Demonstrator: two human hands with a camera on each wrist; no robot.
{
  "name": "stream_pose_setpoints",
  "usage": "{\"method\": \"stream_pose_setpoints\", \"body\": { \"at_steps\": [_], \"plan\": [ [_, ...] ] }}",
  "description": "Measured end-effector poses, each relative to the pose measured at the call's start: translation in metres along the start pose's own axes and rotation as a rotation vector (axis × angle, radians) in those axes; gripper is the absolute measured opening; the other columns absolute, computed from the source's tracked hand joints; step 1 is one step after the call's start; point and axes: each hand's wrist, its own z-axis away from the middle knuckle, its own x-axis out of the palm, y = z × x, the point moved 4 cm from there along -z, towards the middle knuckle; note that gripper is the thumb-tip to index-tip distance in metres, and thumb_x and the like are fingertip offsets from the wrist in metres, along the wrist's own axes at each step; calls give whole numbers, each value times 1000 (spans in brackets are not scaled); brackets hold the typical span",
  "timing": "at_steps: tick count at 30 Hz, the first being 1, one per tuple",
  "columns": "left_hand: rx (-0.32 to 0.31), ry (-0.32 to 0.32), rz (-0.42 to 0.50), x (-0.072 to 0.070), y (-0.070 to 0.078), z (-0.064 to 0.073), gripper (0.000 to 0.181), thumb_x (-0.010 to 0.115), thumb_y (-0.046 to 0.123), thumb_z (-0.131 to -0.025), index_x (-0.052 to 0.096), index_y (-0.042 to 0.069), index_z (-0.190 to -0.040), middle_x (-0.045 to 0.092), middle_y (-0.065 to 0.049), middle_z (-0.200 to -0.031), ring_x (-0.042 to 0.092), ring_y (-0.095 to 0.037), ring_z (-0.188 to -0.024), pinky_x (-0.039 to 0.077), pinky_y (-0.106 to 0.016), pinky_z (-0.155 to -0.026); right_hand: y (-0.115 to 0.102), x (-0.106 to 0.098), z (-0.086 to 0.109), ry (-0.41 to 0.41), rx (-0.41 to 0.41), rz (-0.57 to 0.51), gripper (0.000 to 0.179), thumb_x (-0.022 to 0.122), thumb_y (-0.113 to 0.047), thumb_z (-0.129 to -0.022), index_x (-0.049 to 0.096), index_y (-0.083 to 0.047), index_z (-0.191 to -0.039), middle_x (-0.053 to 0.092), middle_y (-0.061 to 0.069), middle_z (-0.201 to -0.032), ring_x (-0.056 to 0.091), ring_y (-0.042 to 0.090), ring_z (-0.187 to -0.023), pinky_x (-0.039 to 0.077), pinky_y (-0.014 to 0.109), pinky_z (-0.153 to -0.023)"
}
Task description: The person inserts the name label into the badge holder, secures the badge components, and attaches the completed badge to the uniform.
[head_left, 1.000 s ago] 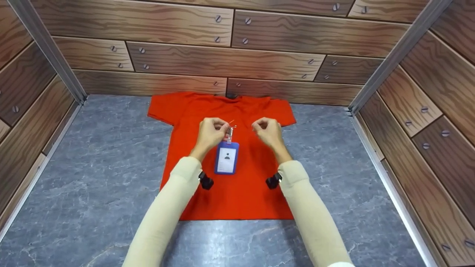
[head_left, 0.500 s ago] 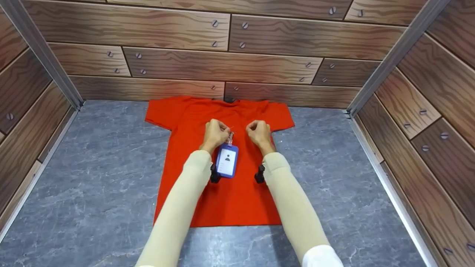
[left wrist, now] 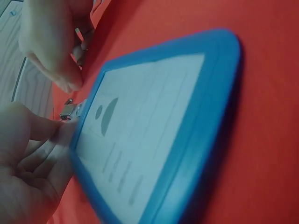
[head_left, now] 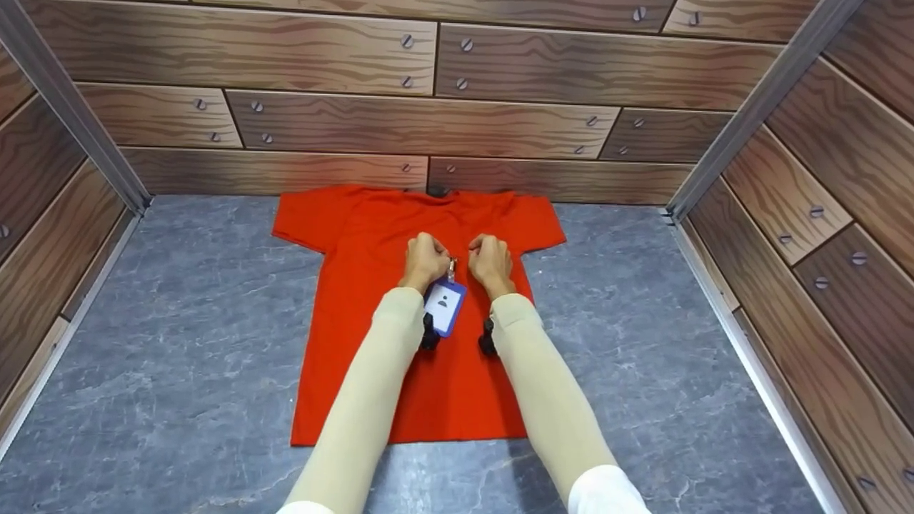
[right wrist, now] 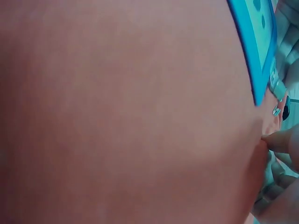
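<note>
A red T-shirt (head_left: 357, 357) lies spread flat, collar toward the back wall. Over its chest, my left hand (head_left: 426, 258) pinches the metal clip (left wrist: 68, 110) at the top of a blue-framed ID badge (head_left: 444, 305). The badge hangs tilted below the hand, its white card with a person icon facing up. To the right of the clip, my right hand (head_left: 490, 263) has its fingers curled, thumb and fingertips (right wrist: 272, 140) pinching the shirt's cloth. In the left wrist view, the right fingertips come down on the shirt just beyond the clip.
The shirt rests on a grey marbled surface (head_left: 193, 343). Wood-patterned panels (head_left: 343, 121) rise at the back and both sides, with metal posts (head_left: 757, 114) at the corners. A dark spot (head_left: 438, 191) shows at the shirt's collar.
Both hands have drawn closer together over the chest. The left hand has moved right with the badge, which now tilts more. The open pin wire seen earlier at the clip is hidden.
</note>
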Motion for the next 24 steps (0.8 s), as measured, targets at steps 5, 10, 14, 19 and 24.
{"method": "stream_pose_setpoints", "body": {
  "at_steps": [5, 10, 14, 19, 24],
  "plan": [
    [9, 13, -9, 4, 5, -5, 17, 66, 9, -80, 79, 12, -69, 78, -6, -80, 75, -28, -87, 61, -38, -80, 0, -2, -1, 12, 20, -18, 15, 65, -13, -92, 79, -13, -97, 79, 8, -106, 73, 33, -105, 58, 49, -89],
    [-1, 27, -11, 8, 8, -6, 18, 66, 9, -79, 76, 12, -65, 77, -5, -78, 74, -27, -85, 60, -37, -77, 1, -4, -3, -1, 55, -16, 13, 65, -15, -90, 78, -14, -90, 78, 8, -101, 73, 32, -102, 58, 48, -87],
    [-11, 10, 4, 12, 9, -8, 15, 68, 9, -80, 79, 9, -70, 79, -9, -83, 75, -31, -90, 60, -41, -83, 1, -5, -4, -39, 65, -8, 11, 64, -13, -87, 75, -15, -89, 77, 8, -101, 72, 32, -103, 58, 48, -89],
    [-35, -11, 7, 21, 5, -16, 12, 69, 9, -80, 81, 8, -77, 79, -12, -89, 75, -34, -96, 59, -44, -89, 3, -5, -5, -74, 58, -27, 10, 63, -12, -89, 73, -14, -91, 76, 8, -103, 70, 30, -104, 56, 47, -91],
    [-56, -30, 23, 21, 7, -13, 11, 71, 8, -80, 79, 8, -73, 78, -9, -85, 74, -31, -93, 60, -42, -86, 6, -3, -5, -90, 59, -28, 10, 64, -14, -91, 74, -15, -92, 77, 8, -104, 71, 30, -106, 56, 46, -92]
  ]
}}
